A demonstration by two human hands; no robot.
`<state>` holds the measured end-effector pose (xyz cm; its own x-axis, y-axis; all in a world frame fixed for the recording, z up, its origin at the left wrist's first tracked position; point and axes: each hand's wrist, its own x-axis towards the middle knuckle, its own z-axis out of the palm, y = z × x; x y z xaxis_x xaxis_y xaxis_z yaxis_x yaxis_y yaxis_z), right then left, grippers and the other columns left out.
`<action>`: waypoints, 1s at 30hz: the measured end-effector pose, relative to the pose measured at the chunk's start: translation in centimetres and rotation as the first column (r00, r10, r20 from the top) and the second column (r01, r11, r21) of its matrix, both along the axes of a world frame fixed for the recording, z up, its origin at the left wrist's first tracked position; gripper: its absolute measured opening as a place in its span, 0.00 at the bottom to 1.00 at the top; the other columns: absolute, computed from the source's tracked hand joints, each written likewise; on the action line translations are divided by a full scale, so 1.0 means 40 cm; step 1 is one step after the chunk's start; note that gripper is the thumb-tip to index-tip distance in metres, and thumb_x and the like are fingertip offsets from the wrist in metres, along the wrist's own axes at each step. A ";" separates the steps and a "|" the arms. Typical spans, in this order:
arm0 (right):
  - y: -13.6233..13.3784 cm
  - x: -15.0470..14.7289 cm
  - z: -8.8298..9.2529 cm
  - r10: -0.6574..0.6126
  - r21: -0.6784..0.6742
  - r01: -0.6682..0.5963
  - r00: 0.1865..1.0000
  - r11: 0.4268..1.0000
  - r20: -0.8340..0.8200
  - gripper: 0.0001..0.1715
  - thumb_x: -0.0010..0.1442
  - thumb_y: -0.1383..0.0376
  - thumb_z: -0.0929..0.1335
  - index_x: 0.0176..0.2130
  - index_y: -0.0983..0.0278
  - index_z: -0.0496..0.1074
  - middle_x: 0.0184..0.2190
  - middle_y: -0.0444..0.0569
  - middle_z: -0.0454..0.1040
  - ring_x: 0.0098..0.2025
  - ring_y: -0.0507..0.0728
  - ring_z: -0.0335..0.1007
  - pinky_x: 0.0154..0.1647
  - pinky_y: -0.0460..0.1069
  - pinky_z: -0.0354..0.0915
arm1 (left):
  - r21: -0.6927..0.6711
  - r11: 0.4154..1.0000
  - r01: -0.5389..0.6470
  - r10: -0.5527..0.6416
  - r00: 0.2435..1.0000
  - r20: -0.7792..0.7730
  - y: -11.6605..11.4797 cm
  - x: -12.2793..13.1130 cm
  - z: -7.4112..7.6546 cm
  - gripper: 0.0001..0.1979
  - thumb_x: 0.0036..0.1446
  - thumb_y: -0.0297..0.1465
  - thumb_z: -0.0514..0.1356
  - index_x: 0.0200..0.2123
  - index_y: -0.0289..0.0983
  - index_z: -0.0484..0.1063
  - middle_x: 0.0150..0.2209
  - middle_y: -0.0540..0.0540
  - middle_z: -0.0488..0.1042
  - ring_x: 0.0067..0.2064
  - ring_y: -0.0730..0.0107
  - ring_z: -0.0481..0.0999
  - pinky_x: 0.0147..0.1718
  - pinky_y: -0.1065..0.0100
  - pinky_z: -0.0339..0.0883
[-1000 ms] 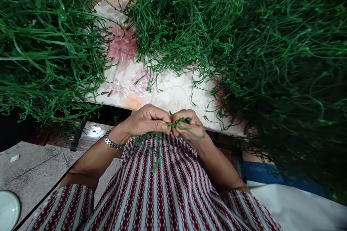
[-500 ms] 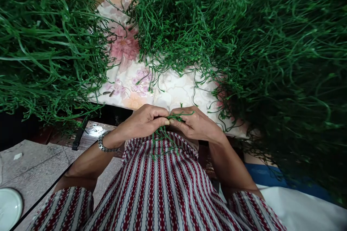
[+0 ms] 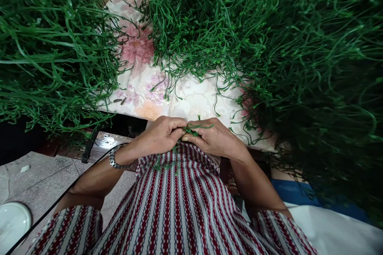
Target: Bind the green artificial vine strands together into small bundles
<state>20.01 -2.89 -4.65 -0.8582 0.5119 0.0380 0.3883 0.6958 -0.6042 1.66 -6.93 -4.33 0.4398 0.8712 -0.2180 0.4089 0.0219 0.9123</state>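
Close to my body, at the near edge of the cloth, my left hand point(image 3: 166, 132) and my right hand point(image 3: 211, 137) meet fingertip to fingertip. Between them they pinch a small bunch of thin green plant stems point(image 3: 190, 130) that look artificial. One stem lies across the right fingers, with a small tip sticking up above. Blurred lower ends of the bunch hang under my left hand, over the striped garment point(image 3: 179, 199). Both thumbs press against the fingers, so the exact hold on each stem is partly hidden.
Large heaps of the same stems lie at left point(image 3: 56, 55), in the middle point(image 3: 206, 20) and at right point(image 3: 323, 59), on a flowered cloth point(image 3: 191, 95). A white round lid or dish point(image 3: 13, 223) stands at lower left. White sheeting point(image 3: 335, 227) lies at lower right.
The hanging stem ends have swung left and blurred below my left hand. My fingers have shifted slightly, the left thumb drawing back a little. The heaps look the same.
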 end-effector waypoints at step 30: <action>-0.037 -0.020 -0.067 -0.386 -0.711 -0.606 0.598 0.356 -0.702 0.26 0.50 0.52 0.69 0.15 0.65 0.60 0.07 0.37 0.54 0.11 0.44 0.49 0.16 0.42 0.53 | -0.354 0.904 0.240 0.092 0.700 0.709 -0.038 0.001 -0.035 0.14 0.48 0.37 0.63 0.18 0.32 0.72 0.15 0.49 0.66 0.17 0.80 0.60 0.17 0.73 0.53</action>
<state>19.22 -4.38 -7.35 -0.8038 0.5453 0.2379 -0.5062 -0.4168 -0.7550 1.69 -8.47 -5.71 0.6633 0.7371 -0.1295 -0.3227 0.4378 0.8392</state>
